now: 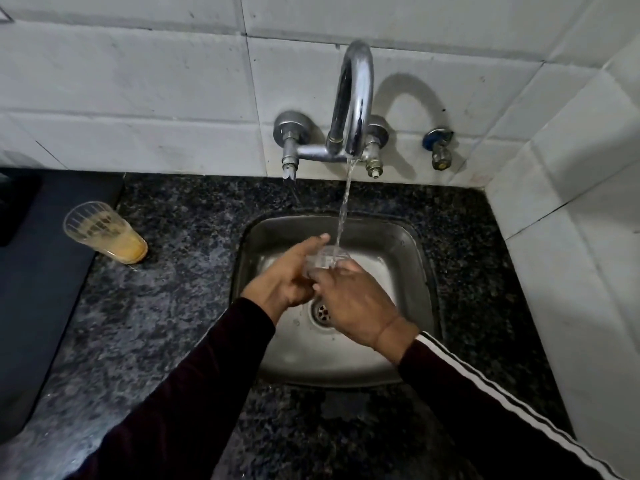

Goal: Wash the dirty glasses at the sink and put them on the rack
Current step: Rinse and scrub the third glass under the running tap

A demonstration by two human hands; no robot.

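Over the steel sink (412, 244) I hold a clear glass (323, 258) between both hands, its mouth up under the running stream from the tap (353, 98). My left hand (287, 275) grips the glass from the left, fingers stretched along its side. My right hand (349, 299) wraps it from the right and front, hiding its lower part. A second glass (104, 233), ribbed and smeared with orange-brown residue, stands on the dark granite counter (180, 271) to the left of the sink.
A dark mat or tray (38, 271) covers the counter's left side, just behind the dirty glass. White tiled walls close in at the back and right. A small blue-collared valve (440, 147) sticks out of the wall right of the tap. The sink drain (322, 311) shows between my wrists.
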